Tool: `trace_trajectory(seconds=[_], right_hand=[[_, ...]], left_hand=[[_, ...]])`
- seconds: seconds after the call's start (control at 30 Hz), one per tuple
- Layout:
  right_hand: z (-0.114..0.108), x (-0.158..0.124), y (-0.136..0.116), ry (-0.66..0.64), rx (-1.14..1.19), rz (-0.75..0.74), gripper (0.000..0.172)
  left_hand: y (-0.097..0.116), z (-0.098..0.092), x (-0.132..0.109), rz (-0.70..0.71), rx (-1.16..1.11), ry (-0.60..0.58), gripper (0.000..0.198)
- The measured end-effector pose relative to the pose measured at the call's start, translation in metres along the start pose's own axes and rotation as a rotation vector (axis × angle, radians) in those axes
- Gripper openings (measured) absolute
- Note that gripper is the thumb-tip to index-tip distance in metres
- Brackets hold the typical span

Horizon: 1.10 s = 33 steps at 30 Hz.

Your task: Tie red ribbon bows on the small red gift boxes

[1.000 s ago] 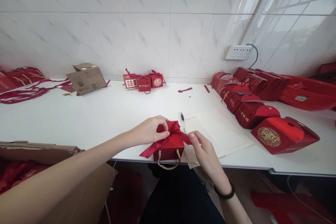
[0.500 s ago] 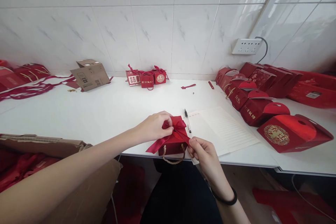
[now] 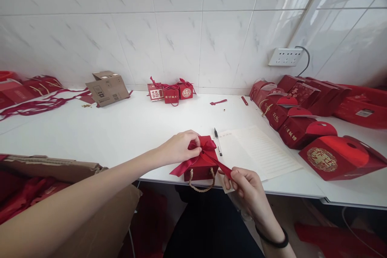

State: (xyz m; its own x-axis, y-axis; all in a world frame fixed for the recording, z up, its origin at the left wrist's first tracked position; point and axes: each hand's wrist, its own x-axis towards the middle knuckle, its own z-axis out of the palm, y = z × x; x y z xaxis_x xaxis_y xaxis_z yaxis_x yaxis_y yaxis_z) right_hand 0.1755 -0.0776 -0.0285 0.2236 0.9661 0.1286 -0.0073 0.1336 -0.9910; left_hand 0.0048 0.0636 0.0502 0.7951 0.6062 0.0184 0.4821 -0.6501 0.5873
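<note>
A small red gift box with a twisted gold rope handle sits at the table's front edge. On its top lies a red ribbon bow with two tails. My left hand is closed, pinching the bow's left loop at the knot. Pinched in the fingers of my right hand is the right ribbon tail, stretched out from the knot. The left tail hangs loose over the box's left side. My fingers hide part of the left loop.
A pen and lined paper lie right of the box. Red boxes stand in rows at the right. Three small boxes and a folded cardboard piece stand near the wall. A carton is at the lower left.
My right hand has moved right and slightly down, drawing the ribbon tail out further from the knot. My left hand keeps its pinch on the bow. The view has shifted slightly.
</note>
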Motion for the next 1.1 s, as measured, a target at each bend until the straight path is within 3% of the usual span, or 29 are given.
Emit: trace_trajectory(seconds=[0.07, 0.17, 0.23, 0.5, 0.7, 0.87, 1.1], right_hand=[[-0.008, 0.002, -0.002, 0.063, -0.128, -0.030, 0.043], [-0.014, 0.011, -0.010, 0.328, -0.295, -0.125, 0.030], [-0.013, 0.019, -0.017, 0.418, -0.363, -0.197, 0.026], [0.024, 0.047, -0.038, 0.146, -0.636, -0.565, 0.016], [0.036, 0.058, -0.025, 0.048, -0.663, -0.514, 0.014], [0.038, 0.056, -0.019, 0.086, -0.605, -0.483, 0.010], [0.040, 0.053, -0.017, 0.112, -0.537, -0.425, 0.010]], left_hand=[[-0.001, -0.005, -0.002, 0.011, -0.034, -0.054, 0.020], [-0.003, -0.017, -0.006, 0.028, -0.061, -0.171, 0.025], [-0.006, -0.025, -0.009, 0.043, -0.056, -0.194, 0.030], [-0.019, -0.033, -0.008, 0.064, -0.141, 0.005, 0.017], [-0.012, -0.032, -0.009, 0.042, -0.079, 0.083, 0.019], [-0.011, -0.029, -0.009, 0.009, -0.103, 0.089, 0.019], [-0.009, -0.029, -0.007, -0.034, -0.275, -0.033, 0.021]])
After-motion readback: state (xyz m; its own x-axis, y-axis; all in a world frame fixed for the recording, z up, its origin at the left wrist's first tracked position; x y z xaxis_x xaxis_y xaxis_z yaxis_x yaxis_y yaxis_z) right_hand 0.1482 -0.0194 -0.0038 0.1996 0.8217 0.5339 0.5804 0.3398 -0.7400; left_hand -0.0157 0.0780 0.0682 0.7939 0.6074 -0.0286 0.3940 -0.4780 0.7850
